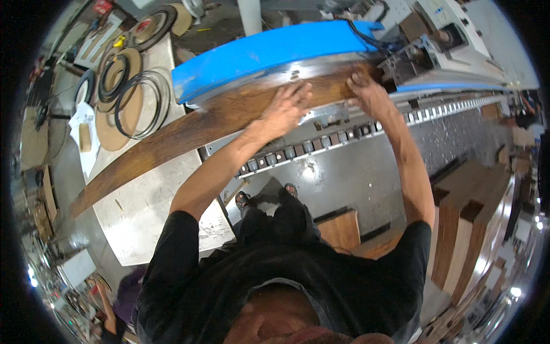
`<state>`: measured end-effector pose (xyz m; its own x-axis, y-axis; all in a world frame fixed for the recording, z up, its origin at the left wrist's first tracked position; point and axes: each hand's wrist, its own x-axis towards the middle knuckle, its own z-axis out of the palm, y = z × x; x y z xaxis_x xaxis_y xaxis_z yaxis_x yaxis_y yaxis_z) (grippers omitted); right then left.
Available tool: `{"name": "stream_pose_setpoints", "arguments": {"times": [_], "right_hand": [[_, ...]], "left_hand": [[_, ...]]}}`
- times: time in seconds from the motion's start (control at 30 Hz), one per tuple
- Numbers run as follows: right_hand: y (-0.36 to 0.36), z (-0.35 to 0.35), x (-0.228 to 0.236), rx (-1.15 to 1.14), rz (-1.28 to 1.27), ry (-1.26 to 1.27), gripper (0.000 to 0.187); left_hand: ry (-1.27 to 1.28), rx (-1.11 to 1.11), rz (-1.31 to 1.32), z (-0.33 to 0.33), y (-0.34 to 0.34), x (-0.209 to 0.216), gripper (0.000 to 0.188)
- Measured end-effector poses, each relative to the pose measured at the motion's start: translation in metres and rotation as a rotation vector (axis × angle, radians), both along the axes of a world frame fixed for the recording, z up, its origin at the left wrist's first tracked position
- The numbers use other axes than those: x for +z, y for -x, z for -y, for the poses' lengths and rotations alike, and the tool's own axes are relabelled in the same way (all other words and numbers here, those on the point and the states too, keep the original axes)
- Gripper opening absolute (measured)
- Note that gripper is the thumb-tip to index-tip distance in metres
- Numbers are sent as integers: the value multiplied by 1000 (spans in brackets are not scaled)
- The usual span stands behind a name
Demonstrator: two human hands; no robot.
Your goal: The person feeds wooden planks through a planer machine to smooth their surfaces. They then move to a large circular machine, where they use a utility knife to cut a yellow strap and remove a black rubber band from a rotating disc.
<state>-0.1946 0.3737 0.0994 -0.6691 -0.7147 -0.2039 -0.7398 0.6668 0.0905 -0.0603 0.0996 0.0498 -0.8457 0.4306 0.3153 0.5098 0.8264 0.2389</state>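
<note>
The left hand (286,106) lies palm down, fingers loosely spread and grasping nothing, on a long, brown, wood-grained board (172,135); the right hand (369,97) bends its fingers over the board near its right end, though whether it pinches the edge or only presses cannot be told. To work well here, both palms should bear down evenly, keeping the board flat along the blue, curved-looking machine cover (269,51) just beyond it. The right fingers are best kept clear of the grey metal machine head (421,57) near them. Nearer the body, a row of dark rollers (307,147) runs alongside. Leftward, the board passes over a pale, scuffed table (160,218) and overhangs its far side, so that tail probably needs watching for sagging or swinging.
</note>
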Motion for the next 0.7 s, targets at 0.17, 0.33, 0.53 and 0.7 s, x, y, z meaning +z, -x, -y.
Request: {"name": "stream_pose_setpoints", "arguments": {"times": [0.17,0.33,0.53,0.7], "right_hand": [[-34,21,-4,218,-69,312,56],[-1,-14,-17,178,-186,259,48],[12,-46,-36,-46,-118,-124,54],[-55,40,2,40,-17,232,61]], "left_hand": [[-74,2,116,-41,33,9,54],[-72,-77,35,-28,28,29,60],[25,93,-142,117,-89,15,62],[4,143,-74,85,-72,9,63]]}}
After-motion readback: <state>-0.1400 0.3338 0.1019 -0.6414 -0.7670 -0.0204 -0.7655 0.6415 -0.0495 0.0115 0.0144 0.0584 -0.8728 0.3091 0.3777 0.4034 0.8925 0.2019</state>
